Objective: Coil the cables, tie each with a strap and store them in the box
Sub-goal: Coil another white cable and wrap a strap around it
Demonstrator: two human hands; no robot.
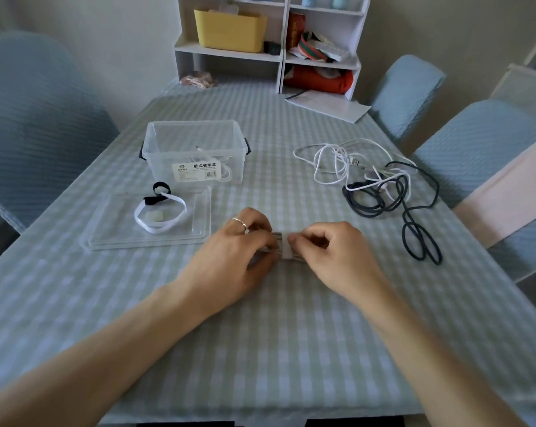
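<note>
Both hands low over table, left hand (235,251) and right hand (328,251) pinching strapped cable bundle (283,245).

1. Soft, even daylight fills the room, moderately bright, with no harsh patches on the green-and-white checked tablecloth (291,334).
2. Shadows are faint: a small dark smudge sits under the left hand (232,257) and the right hand (331,254) near the table's middle.
3. The clear plastic storage box (195,149) shows mild pale sheen, no strong glare.
4. Wide-angle bending is plain: the table's edges bow and the blue padded chair (35,124) at the left edge stretches.
5. Overall sharpness is soft; the forearms near the bottom corners look smeared, and the white shelf unit (279,41) at the far edge is slightly hazy.
</note>
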